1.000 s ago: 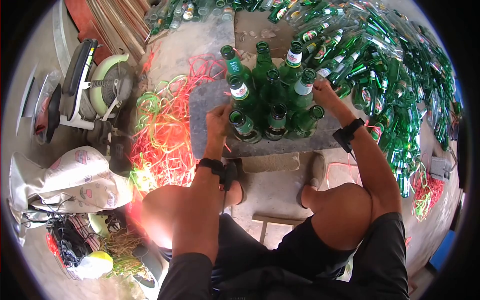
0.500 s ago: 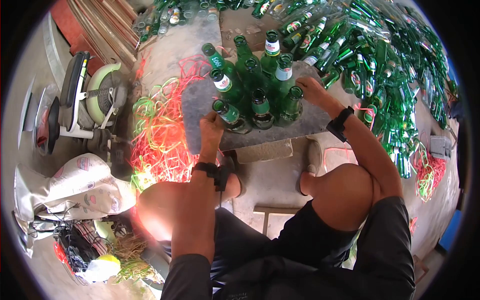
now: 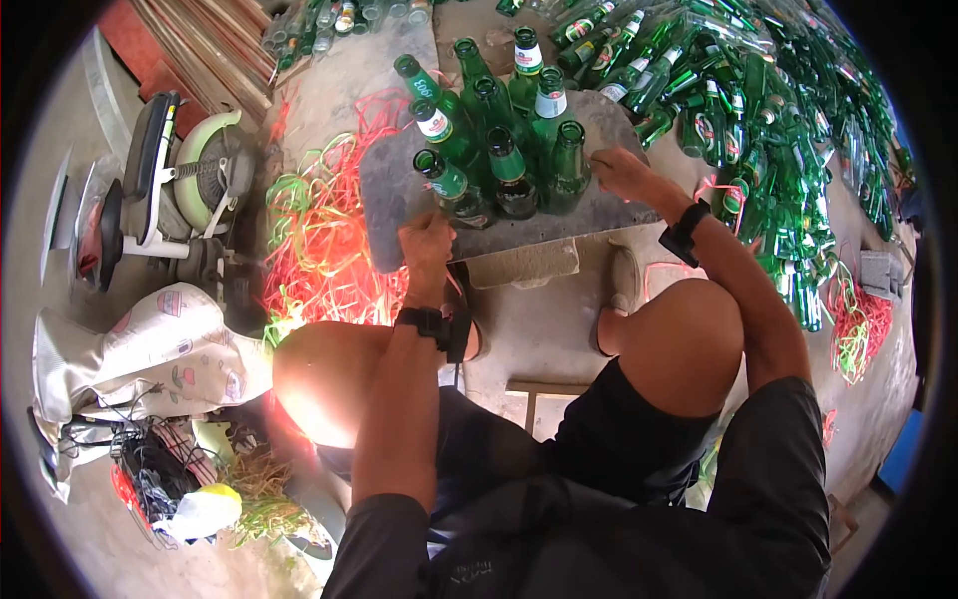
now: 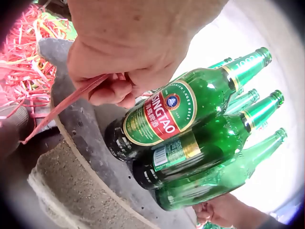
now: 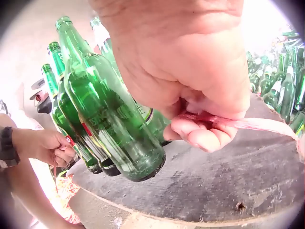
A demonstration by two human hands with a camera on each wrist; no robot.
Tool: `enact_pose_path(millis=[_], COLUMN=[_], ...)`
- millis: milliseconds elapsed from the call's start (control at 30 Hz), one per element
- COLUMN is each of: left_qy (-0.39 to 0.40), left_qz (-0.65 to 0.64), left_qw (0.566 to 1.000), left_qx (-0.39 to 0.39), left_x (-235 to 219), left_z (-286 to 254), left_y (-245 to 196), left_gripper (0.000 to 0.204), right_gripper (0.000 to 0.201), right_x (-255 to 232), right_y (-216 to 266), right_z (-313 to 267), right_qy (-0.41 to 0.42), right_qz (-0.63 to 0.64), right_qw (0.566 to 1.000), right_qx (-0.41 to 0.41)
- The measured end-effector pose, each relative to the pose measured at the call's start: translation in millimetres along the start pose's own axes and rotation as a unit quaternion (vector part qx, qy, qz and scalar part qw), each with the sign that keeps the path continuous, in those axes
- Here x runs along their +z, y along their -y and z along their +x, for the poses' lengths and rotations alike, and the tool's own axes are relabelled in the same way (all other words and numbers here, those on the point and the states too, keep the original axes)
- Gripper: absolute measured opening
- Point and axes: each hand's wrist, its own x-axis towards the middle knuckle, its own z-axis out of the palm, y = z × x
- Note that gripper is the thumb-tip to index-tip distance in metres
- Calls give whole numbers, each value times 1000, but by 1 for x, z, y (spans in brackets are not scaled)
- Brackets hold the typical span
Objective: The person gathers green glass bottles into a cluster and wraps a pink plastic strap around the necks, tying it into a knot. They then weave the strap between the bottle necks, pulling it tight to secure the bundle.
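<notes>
A tight cluster of several green beer bottles [image 3: 507,187] stands upright on a dark grey board [image 3: 387,190]. Just left of the front bottles, my left hand [image 3: 427,243] is curled round a pinkish-red plastic strap [image 4: 71,102], whose end trails past the board's edge. The bottle with the Tsingtao label [image 4: 162,114] is right beside these fingers. On the other side of the cluster, my right hand [image 3: 626,173] grips a pink strap [image 5: 267,125] that runs out to the right. The strap's course around the bottles is hidden.
A big heap of green bottles [image 3: 738,110] covers the floor to the right and back. Tangled red and green straps [image 3: 319,240] lie left of the board. A pale block [image 3: 524,265] sits under its front edge. A scooter-like machine [image 3: 190,180] stands far left.
Both hands have moved nearer the board's front edge relative to the bottles, still holding the strap. The head view has shifted, so bottles and board appear higher in it.
</notes>
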Motion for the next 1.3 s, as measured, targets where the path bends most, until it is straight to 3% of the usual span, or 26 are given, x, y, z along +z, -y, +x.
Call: enact_pose_path(millis=[67,100,167,300,400,500,567,667,800,867,1000,1200,1267,1300], left_qy=[-27,-27,-48,-26,-23,-38,-38,-23,-15,50,120,156,157,157], left_qz=[-22,-21,-29,-56,-108,-169,-174,-112,-134,-136,-181,-166,-216,-216], left_qw=[999,999,995,992,988,973,964,973,967,978,962,960,943,942], left_qx=[-37,-39,-84,-107,-105,-155,-196,-199,-217,-153,-165,-161,-201,-203], left_x=[6,8,11,9,16,25,33,42,56,61,81,97,108,113], left_z=[-11,-17,-23,-34,-50,-58,-61,-71,-84,-92,-91,-85,-84,-83], left_y=[-4,-6,-3,5,7,19,23,26,30,32,34,44,36,32], left_gripper=[25,25,23,16,15,19,18,20,27,25,36,28,27,27], right_gripper=[28,28,28,27,27,28,28,28,30,32,34,34,35,35], right_x=[7,16,32,42,51,46,42,45,52,52,49,43,46,48], right_y=[-15,-22,-22,-28,-36,-31,-22,-27,-27,-26,-20,-16,-17,-16], right_z=[-5,-7,-23,-39,-49,-65,-76,-81,-90,-94,-104,-120,-126,-128], right_qy=[-9,-7,-111,-69,-105,-57,-36,-32,-35,-21,-17,38,25,25], right_qz=[-150,-149,-97,-29,29,111,162,165,182,159,150,117,83,83], right_qw=[970,970,979,993,982,987,986,986,983,987,988,992,986,986], right_qx=[-192,-191,-140,-96,-153,-105,-4,-3,19,11,29,6,-143,-140])
